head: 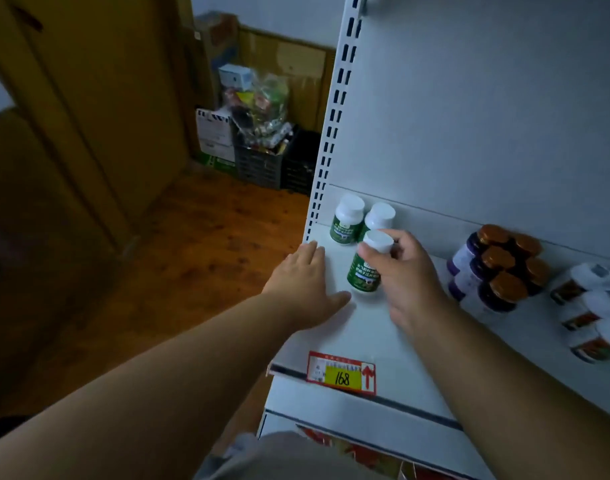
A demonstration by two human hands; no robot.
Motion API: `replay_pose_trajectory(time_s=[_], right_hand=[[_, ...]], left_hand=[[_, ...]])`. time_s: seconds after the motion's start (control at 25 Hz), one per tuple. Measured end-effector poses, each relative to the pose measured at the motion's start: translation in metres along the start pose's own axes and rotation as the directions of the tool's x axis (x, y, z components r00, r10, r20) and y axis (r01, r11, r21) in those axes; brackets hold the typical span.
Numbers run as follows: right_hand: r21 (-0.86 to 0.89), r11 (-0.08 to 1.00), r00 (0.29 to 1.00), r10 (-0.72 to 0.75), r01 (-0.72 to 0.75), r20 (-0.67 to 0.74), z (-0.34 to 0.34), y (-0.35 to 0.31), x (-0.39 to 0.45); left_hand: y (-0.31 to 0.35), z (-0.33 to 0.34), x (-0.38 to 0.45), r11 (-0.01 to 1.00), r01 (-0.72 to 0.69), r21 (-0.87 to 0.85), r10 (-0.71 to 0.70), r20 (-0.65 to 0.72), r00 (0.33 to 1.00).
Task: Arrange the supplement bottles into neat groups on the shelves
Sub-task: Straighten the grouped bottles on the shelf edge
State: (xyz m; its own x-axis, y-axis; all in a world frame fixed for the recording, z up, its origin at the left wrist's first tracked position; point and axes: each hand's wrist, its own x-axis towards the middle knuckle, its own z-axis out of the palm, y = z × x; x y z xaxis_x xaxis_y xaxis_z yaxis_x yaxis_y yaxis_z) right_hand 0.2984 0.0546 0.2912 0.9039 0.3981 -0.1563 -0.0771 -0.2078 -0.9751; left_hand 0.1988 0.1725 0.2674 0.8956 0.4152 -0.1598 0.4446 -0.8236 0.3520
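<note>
Fingers first. On my feed the right hand [409, 271] is clenched round the white cap and upper body of a green-label bottle [366, 268]; thumb on the near-left side of the cap, other fingers [399, 251] wrapped behind it. Bottle stands on the white shelf [362, 327], leaning slightly, base toward the shelf's front; I can't tell if the base is fully seated or just off the surface.

Left hand [305, 289] lies flat, palm down, fingers extended and together, released, holding nothing. It rests on the shelf at the left edge, thumb tip just beside the held bottle's base, not touching it as far as I can see.

Behind the held bottle, at the back-left corner near the slotted upright [334, 126], two more green-label bottles [347, 220] w/ white caps stand side by side, touching or nearly so. The right one of the pair sits just behind the held cap.

To the right, well apart from the hand: a cluster of dark bottles w/ orange caps [497, 268], then white-capped bottles [594, 306] at the frame edge.

Price tag reading 168 [341, 374] on the shelf's front lip.
</note>
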Motion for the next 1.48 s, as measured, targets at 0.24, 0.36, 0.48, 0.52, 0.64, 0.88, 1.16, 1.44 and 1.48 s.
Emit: replay_pose_trajectory(time_s=[0.24,0.36,0.48,0.52,0.64,0.88,1.16,1.44,1.48], right_hand=[[-0.308,0.946,0.984,-0.138,0.098,-0.111,0.037,0.006,0.025],[-0.476,0.87,0.977,-0.193,0.13,-0.085,0.043,0.005,0.024],[-0.556,0.824,0.975,-0.198,0.107,-0.106,0.047,0.003,0.021],[-0.547,0.832,0.979,-0.176,0.089,-0.107,0.047,0.002,0.021],[-0.525,0.85,0.981,-0.133,0.038,-0.144,0.049,0.002,0.023],[-0.498,0.867,0.974,-0.142,0.037,-0.175,0.049,0.002,0.009],[-0.627,0.761,0.957,-0.279,0.167,-0.083,0.0,0.005,-0.056],[-0.638,0.743,0.898,-0.401,0.203,-0.181,-0.158,0.026,-0.168],[-0.644,0.744,0.893,-0.396,0.177,-0.212,-0.19,0.032,-0.188]], left_hand=[[-0.022,0.022,0.054,0.984,-0.127,0.127,0.125,0.025,0.992],[-0.025,0.023,0.064,0.977,-0.167,0.135,0.166,0.015,0.986],[-0.03,0.019,0.072,0.974,-0.203,0.103,0.201,0.033,0.979],[-0.031,0.02,0.072,0.973,-0.207,0.105,0.205,0.03,0.978],[-0.033,0.021,0.07,0.972,-0.205,0.111,0.205,0.016,0.979],[-0.036,0.014,0.063,0.979,-0.19,0.072,0.191,-0.009,0.982],[-0.011,-0.007,-0.019,0.956,-0.292,-0.011,0.275,-0.309,0.911],[0.137,0.039,-0.111,0.806,-0.592,0.012,0.553,-0.369,0.747],[0.17,0.052,-0.126,0.766,-0.643,-0.008,0.599,-0.354,0.718]])
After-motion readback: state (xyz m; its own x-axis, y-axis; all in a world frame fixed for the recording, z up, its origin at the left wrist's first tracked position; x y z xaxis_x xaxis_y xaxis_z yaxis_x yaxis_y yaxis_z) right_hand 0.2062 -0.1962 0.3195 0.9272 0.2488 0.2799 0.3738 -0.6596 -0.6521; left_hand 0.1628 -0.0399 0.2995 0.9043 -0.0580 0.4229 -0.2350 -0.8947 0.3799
